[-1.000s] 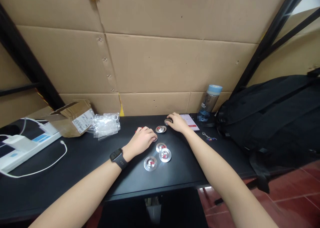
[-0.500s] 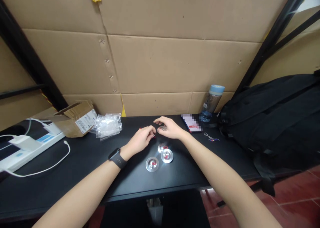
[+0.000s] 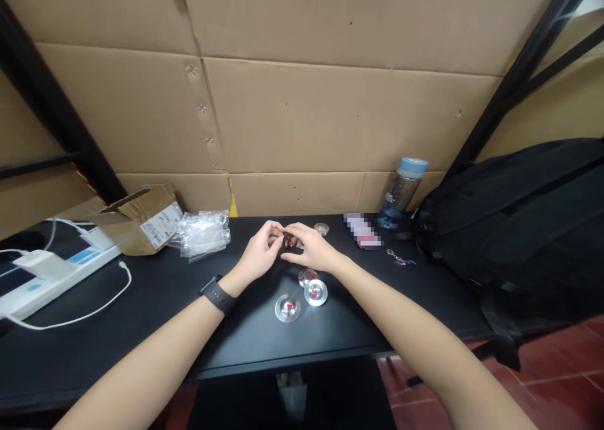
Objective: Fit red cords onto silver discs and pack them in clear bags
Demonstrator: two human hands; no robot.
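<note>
Metal discs (image 3: 287,308) lie on the table (image 3: 245,348); my left hand (image 3: 257,255) and right hand (image 3: 314,248) have just come together around another, centring the work there. Right fingers arch, left ones curl; whether either pinches it, I cannot tell.

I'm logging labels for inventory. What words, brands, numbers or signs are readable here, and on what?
No text reads with certainty.
Cardboard box: print on its white label, too small and blurred.
Water bottle: pale lettering, too blurred.
Phone: screen pixelated, unreadable.
</note>
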